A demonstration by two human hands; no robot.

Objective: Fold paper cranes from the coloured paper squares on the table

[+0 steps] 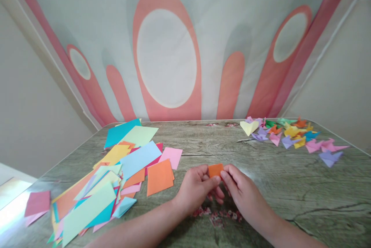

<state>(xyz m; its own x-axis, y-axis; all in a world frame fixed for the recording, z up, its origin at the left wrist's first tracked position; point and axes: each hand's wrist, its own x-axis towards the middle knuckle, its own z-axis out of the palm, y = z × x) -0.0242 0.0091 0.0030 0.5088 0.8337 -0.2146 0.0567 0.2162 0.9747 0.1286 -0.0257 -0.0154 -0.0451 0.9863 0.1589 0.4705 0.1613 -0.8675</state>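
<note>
A small folded piece of orange paper [215, 170] is held just above the table, between both my hands. My left hand [199, 184] pinches its left side and lower edge, with the thumb across the front. My right hand [239, 186] grips the right edge between thumb and fingers. The fingers behind the paper are partly hidden. Left of my left hand lie larger orange paper squares [160, 177], unfolded and flat on the table.
Loose coloured paper sheets [88, 211] spread in a pile over the left side. Folded paper birds [288, 141] and a pale yellow paper heart [249, 127] sit at the back right. Beyond the wood-grain table [290, 190] hangs a pink-and-white backdrop [166, 58].
</note>
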